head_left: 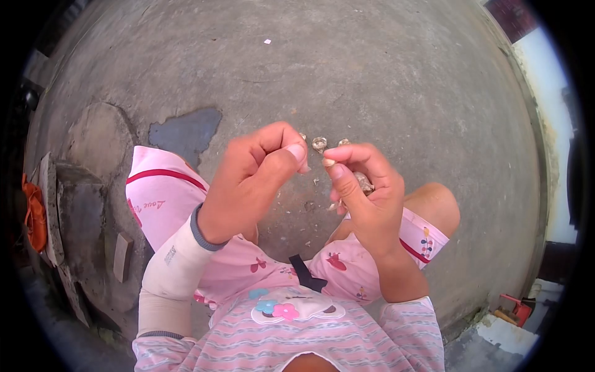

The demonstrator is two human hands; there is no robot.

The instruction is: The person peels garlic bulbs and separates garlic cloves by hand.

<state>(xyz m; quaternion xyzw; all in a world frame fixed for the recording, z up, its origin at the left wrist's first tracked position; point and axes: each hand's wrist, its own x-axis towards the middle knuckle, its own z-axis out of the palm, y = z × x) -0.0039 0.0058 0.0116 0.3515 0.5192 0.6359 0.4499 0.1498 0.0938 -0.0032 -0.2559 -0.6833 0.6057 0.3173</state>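
Note:
My left hand [260,177] is raised over my lap, its thumb and forefinger pinched on a small pale scrap that looks like peel. Close to its right, my right hand [365,192] pinches a small whitish clove [329,162] between thumb and fingertip. A brownish bulb, apparently garlic [364,182], rests in the curled fingers of that same hand. The two hands do not touch. Just beyond them on the concrete ground lies a small round bulb piece [319,144], with another piece [343,142] partly behind my right fingers.
Small peel flakes lie on the concrete [403,80] between my knees. A dark patch [186,130] marks the ground ahead on the left. An orange bag [35,214] and stone slabs [83,211] stand at the left; a red object [520,310] is at the lower right.

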